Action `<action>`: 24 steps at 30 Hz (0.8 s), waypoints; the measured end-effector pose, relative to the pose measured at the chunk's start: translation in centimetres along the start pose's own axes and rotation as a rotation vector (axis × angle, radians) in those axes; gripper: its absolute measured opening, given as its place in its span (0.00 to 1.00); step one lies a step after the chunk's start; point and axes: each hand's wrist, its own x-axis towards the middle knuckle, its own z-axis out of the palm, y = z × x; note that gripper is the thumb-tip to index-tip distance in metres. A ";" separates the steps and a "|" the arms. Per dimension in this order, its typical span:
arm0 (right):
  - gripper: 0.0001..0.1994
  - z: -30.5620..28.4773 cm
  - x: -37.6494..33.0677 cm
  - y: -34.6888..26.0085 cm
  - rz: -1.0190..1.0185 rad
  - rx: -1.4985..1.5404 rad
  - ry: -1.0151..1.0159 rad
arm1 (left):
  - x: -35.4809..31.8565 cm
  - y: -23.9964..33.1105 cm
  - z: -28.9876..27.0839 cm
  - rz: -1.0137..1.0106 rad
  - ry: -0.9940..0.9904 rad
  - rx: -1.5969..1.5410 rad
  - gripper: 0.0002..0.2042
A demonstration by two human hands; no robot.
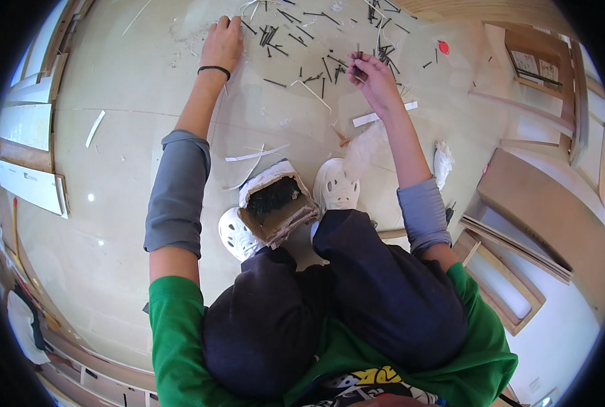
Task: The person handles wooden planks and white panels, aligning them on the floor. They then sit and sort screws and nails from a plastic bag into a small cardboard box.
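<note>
My right hand (373,80) is closed round a few dark screws (358,62), raised over the far part of the floor. Far left of it, my left hand (221,49) reaches down to the floor with bent fingers. Its fingertips point away from me and what they pinch, if anything, is hidden. One screw (249,27) lies just right of these fingers. Many more loose screws (268,35) are scattered between and beyond my hands. Between my shoes stands a torn, open cardboard box (290,222) with a heap of dark screws (273,195) inside.
White strips (385,114) and crumpled clear plastic (367,149) litter the pale floor (133,176). A small red round piece (443,47) lies at the far right. Wooden frames (506,278) and a brown cardboard piece (546,210) fill the right side; boards (26,127) stand left.
</note>
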 end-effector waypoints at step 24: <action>0.11 -0.5 0.0 4.0 -0.462 -1.316 0.284 | -0.1 6.2 -0.3 -0.312 -0.133 -0.057 0.20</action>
